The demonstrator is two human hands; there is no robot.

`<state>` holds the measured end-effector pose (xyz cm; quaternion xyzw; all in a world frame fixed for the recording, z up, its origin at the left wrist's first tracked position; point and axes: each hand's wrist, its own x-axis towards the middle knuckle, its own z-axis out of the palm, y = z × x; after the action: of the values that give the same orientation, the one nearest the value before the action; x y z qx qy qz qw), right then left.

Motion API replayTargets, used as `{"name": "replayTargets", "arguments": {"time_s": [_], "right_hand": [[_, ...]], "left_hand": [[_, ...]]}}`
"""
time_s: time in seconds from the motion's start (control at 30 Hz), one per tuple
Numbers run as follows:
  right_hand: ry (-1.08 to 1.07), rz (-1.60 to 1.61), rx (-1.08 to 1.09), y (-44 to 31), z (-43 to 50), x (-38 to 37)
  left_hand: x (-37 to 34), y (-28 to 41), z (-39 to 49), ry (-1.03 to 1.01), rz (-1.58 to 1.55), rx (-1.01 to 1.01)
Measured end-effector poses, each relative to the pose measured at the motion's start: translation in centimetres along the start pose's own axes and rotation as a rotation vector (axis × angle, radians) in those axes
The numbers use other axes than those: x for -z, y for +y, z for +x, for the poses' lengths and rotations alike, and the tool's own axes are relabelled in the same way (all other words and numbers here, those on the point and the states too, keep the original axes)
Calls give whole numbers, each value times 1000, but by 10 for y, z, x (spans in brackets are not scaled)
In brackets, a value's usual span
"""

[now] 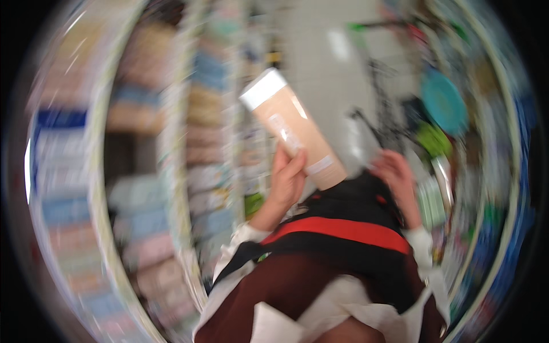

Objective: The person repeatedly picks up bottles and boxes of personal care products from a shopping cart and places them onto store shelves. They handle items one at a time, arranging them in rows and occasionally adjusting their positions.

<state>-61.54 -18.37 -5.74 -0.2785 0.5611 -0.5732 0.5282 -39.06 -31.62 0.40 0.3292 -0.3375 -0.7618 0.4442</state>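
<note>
Gripped in my left hand is a flat, peach-coloured package with a white band at its far end. The package tilts up and to the left, and its front bears writing too blurred to read. My thumb lies across its near left edge. On the other side of my body, my right hand hangs by the dark apron with fingers partly spread. Nothing is visible in it, though motion blur hides detail.
Shelves of stacked, soft-looking packages line the left. Along the right stand more shelves, with a turquoise round basin and a green item beside a black metal frame. Between them runs a pale tiled floor.
</note>
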Motion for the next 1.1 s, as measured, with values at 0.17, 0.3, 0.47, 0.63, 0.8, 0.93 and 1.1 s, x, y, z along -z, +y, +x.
{"name": "replayTargets", "arguments": {"time_s": [0.17,0.3,0.47,0.63,0.8,0.93,1.1], "right_hand": [[11,68,172,-12,-10,7],[485,106,9,8,-64,83],[759,-661,-395,54,-113,198],[529,-1095,-550,170,-116,301],[509,-1377,-529,278,-113,406],[563,-1109,-368,291,-111,424],[650,-609,-400,299,-72,362]], "left_hand": [[-56,-54,12,-729,776,51],[-58,-65,8,-857,895,262],[-58,-76,12,-687,835,560],[-59,-64,29,-704,982,489],[-26,-10,51,-329,860,215],[39,82,70,225,736,-436],[147,215,93,1028,781,-1011]]}}
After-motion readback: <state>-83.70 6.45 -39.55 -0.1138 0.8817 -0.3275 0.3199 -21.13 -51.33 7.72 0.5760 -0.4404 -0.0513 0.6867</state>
